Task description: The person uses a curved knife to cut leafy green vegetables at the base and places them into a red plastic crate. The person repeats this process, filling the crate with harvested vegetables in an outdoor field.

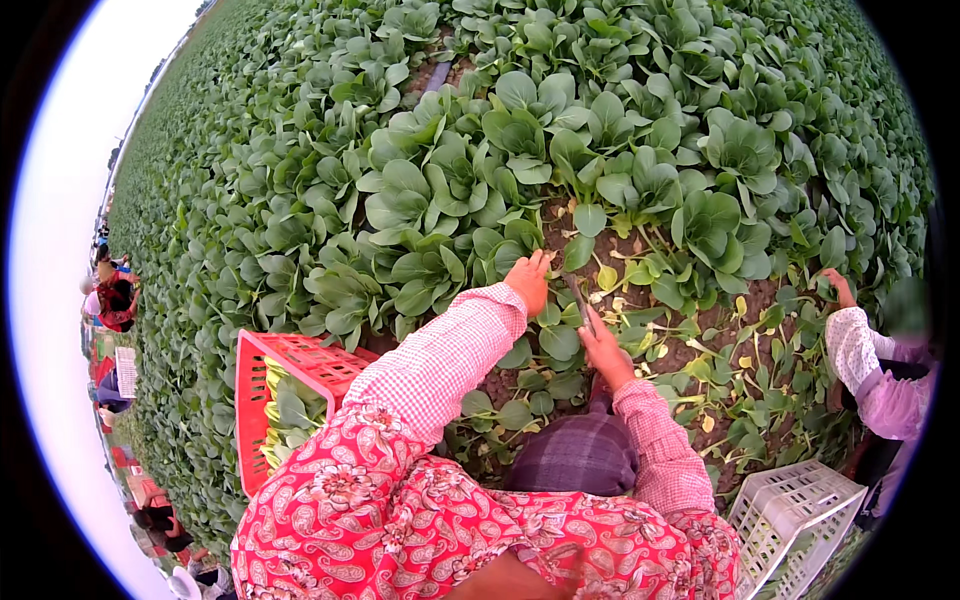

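My left hand [529, 281] reaches down at the edge of the standing plants. Its fingertips are at the base of a leafy green, apparently bok choy [514, 244]; whether they grip it is unclear. My right hand [606, 356] is closed around a knife [576, 296]. The dark blade points up and left, its tip close to my left fingers. Loose green leaves [559, 341] lie just below the blade. Bare soil with a yellowed leaf [607, 277] shows to the right of it.
A red plastic crate [251, 420] holding cut greens stands at my left. A white plastic crate [795, 487] is at lower right. Beside it works another person, whose hand [840, 289] reaches into the plants. Cut leaves litter the soil [761, 300]. More people [116, 296] are at far left.
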